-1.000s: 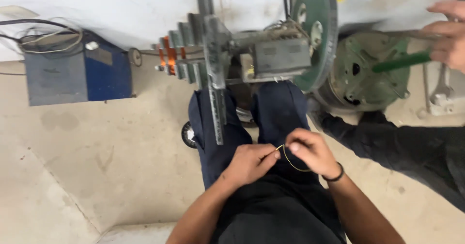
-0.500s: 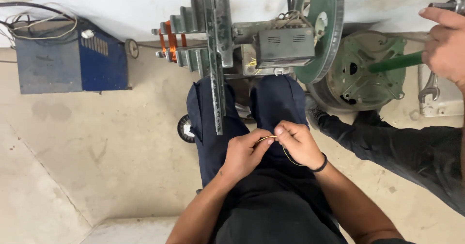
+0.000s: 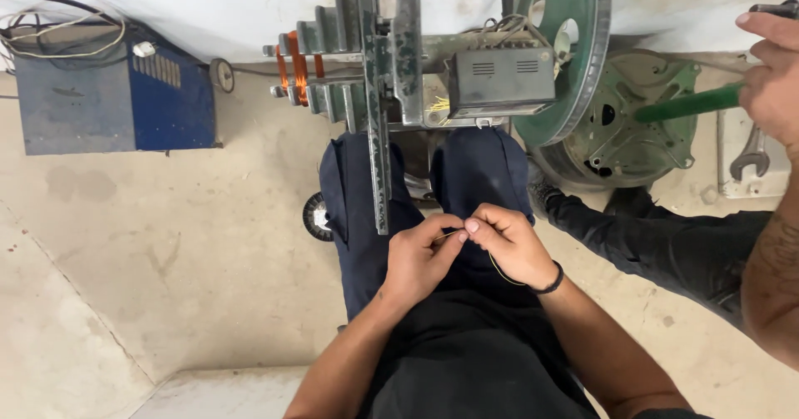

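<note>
Seen from the head camera, a seated person works a thin yellowish wire (image 3: 497, 267) over the lap, both forearms angled inward from the bottom of the frame so the hands meet above dark blue trousers (image 3: 478, 173). The left hand (image 3: 418, 257) is curled, thumb and forefinger pinched together on one end of the wire; the right hand (image 3: 509, 242), a black band (image 3: 549, 283) at its wrist, is likewise pinched tight on the strand, fingertips touching those of the left. The wire loops down under the right palm; its exact run between the fingertips is too fine to make out.

Just beyond the knees stands a grey-green metal winding rig (image 3: 383, 94) with an upright bar, orange copper-coloured coils (image 3: 293, 69) on its left side, a grey box (image 3: 501, 82) with loose leads, and a large green wheel (image 3: 574, 53). A blue metal cabinet (image 3: 112, 94) with cables on top sits well apart at left on the concrete floor (image 3: 166, 286).

At the right edge, another person's hand (image 3: 774, 78) grips a green-handled tool (image 3: 687, 103) pointed at a green motor housing (image 3: 620, 123), beside a spanner (image 3: 749, 154) lying on a pale block.
</note>
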